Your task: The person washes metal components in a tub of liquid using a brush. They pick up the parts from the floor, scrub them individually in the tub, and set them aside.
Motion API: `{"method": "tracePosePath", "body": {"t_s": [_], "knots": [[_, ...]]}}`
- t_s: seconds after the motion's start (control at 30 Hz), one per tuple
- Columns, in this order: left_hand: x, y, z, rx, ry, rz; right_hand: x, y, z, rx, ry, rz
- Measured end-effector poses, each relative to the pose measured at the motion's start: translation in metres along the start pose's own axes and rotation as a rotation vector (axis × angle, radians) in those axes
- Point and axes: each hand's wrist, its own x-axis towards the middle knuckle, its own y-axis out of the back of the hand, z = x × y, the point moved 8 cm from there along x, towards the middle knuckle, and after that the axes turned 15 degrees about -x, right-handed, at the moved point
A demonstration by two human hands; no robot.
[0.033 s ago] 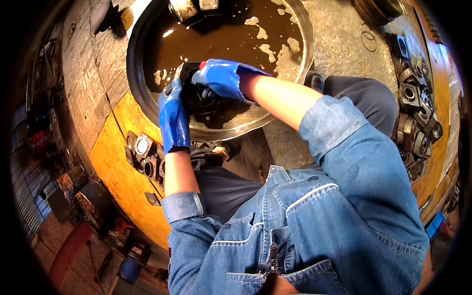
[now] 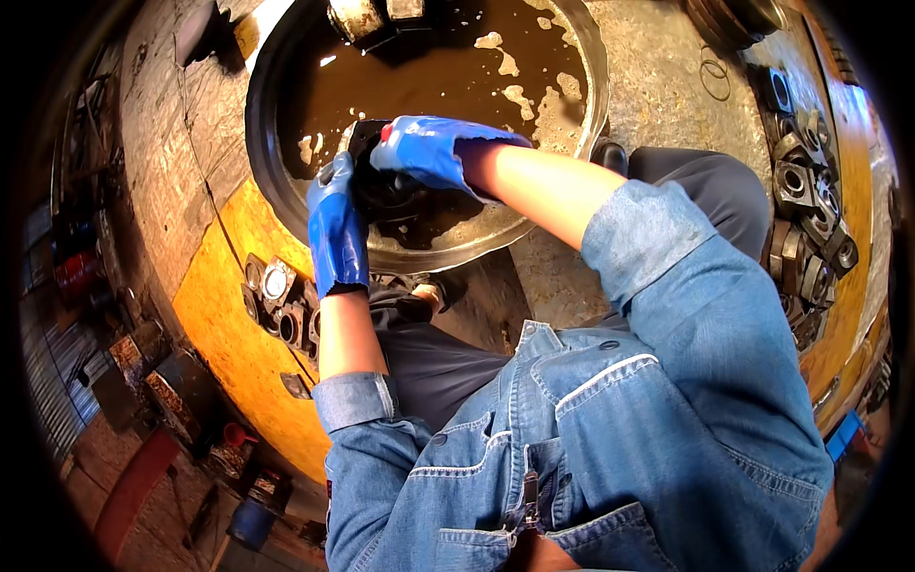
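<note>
A round metal basin (image 2: 599,71) holds brown, murky water (image 2: 410,91) with patches of foam. Over its near left part, my left hand (image 2: 335,224), in a blue rubber glove, grips a dark, blocky part (image 2: 364,141) by its left side. My right hand (image 2: 424,153), gloved alike, is closed against that part from the right. A small red piece (image 2: 387,132) shows at its fingers; the rest of what it holds is hidden. Below the hands the dark part's underside merges with shadow.
Two blocky metal pieces (image 2: 360,21) stand at the basin's far side. Metal parts with round bores (image 2: 289,324) lie left of my legs, and more housings (image 2: 793,181) line the right. Thin rings (image 2: 714,79) lie on the floor beside stacked round metal pieces (image 2: 729,21).
My right hand and the red piece in it have shifted slightly left and down along the dark part. My left hand stays in place.
</note>
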Motion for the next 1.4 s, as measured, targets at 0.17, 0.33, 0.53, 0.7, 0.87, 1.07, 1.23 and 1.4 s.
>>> {"method": "tracePosePath", "body": {"t_s": [0.17,0.33,0.53,0.7,0.87,1.07,1.23,1.4], "knots": [[0.01,0.004,0.001,0.126,-0.02,0.012,0.007,-0.041,-0.03,-0.787,0.37,-0.08],[0.016,0.014,-0.006,0.161,0.023,-0.014,-0.019,-0.056,-0.033,-0.957,0.8,0.072],[0.012,0.015,-0.004,0.122,-0.047,-0.038,-0.014,-0.037,-0.046,-0.928,0.744,0.111],[-0.007,0.01,0.006,0.286,0.021,0.046,0.005,-0.052,-0.03,-1.077,0.383,-0.123],[0.001,0.026,0.001,0.353,-0.021,0.06,0.005,-0.027,-0.019,-0.507,0.165,-0.002],[-0.003,0.01,0.004,0.303,-0.074,-0.048,-0.015,-0.018,0.015,0.155,-0.064,0.015],[-0.017,0.006,0.011,0.349,-0.071,-0.083,-0.072,-0.021,-0.049,-0.998,0.494,0.06],[-0.026,-0.002,0.017,0.399,-0.125,-0.07,-0.052,-0.019,-0.05,-1.141,0.423,0.135]]}}
